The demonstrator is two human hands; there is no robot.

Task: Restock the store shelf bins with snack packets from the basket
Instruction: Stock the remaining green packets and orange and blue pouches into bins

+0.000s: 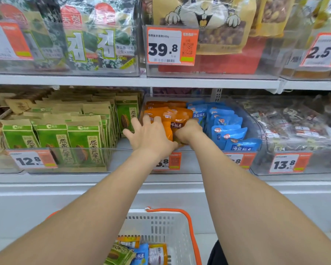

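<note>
Now we settle the orange packets [177, 115] in the clear bin [191, 159], left hand [151, 134] pressing flat, right hand [187, 131] curled round them; next, likely, we release and revisit the basket [161, 224].

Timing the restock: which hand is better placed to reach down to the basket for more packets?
Left, likely. The left hand only presses flat on the orange packets, while the right hand grips them; the basket sits below, between both arms.
</note>
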